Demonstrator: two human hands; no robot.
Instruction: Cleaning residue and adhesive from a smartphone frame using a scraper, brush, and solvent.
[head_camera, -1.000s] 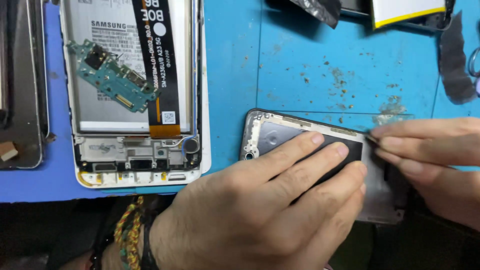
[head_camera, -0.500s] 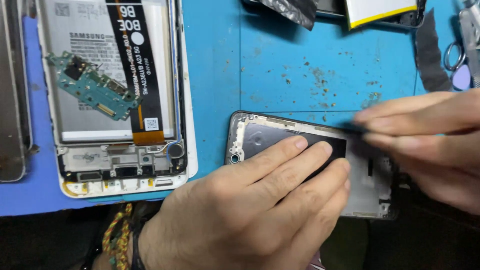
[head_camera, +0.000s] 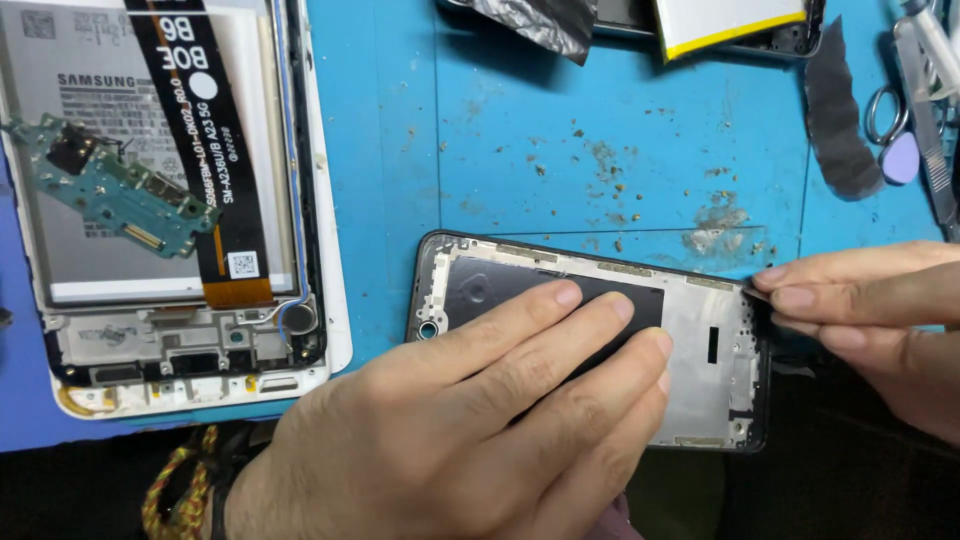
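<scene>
A dark phone frame (head_camera: 710, 370) with a silver inner plate lies on the blue mat (head_camera: 620, 120), near its front edge. My left hand (head_camera: 480, 430) lies flat across it, fingers spread over the dark panel, pressing it down. My right hand (head_camera: 870, 310) comes in from the right. Its fingertips pinch a small dark piece at the frame's upper right corner; I cannot tell what that piece is.
An opened white phone (head_camera: 180, 380) lies at the left, with a battery (head_camera: 100, 250), a loose green circuit board (head_camera: 110, 190) and a black flex ribbon (head_camera: 195, 130). Crumbs of debris (head_camera: 620, 180) dot the mat. Scissors (head_camera: 890, 120), a dark strip (head_camera: 840, 120) and foil (head_camera: 540, 20) lie at the back.
My right fingertips have slid right along the frame's top edge to its corner. My left hand stays pressed on the frame. The view has shifted slightly.
</scene>
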